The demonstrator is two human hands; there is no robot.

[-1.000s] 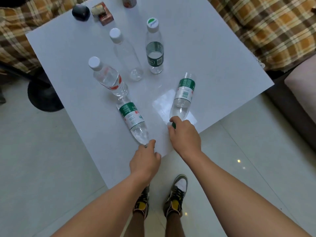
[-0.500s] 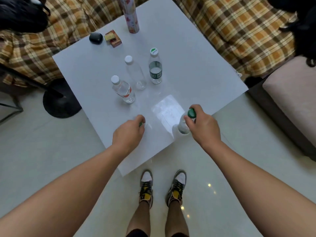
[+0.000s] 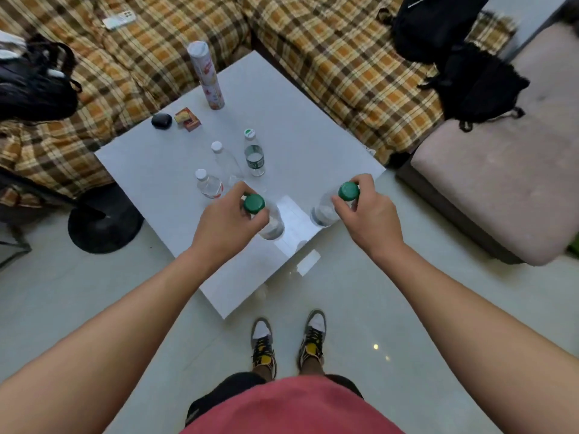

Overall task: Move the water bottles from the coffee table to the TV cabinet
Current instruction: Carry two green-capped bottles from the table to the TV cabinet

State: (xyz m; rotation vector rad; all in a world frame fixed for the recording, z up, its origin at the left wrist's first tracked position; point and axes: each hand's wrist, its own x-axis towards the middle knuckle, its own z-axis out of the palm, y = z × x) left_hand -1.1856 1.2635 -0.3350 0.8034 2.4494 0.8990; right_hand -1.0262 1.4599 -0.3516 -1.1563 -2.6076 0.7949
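Note:
My left hand grips a clear water bottle with a green cap by its neck, lifted above the white coffee table. My right hand holds a second green-capped bottle the same way, over the table's near right edge. Three more bottles stand upright on the table behind them: one with a white cap and red label, a clear one with a white cap, and one with a green-and-white cap and dark label. The TV cabinet is out of view.
A tall snack tube, a small box and a black case sit at the table's far side. A plaid sofa wraps the back, a pink ottoman is right, and a black round stand base is left.
Both hands closed on the two green-capped bottles that stood nearest me and lifted them off the table. The view has pulled back and up from the table.

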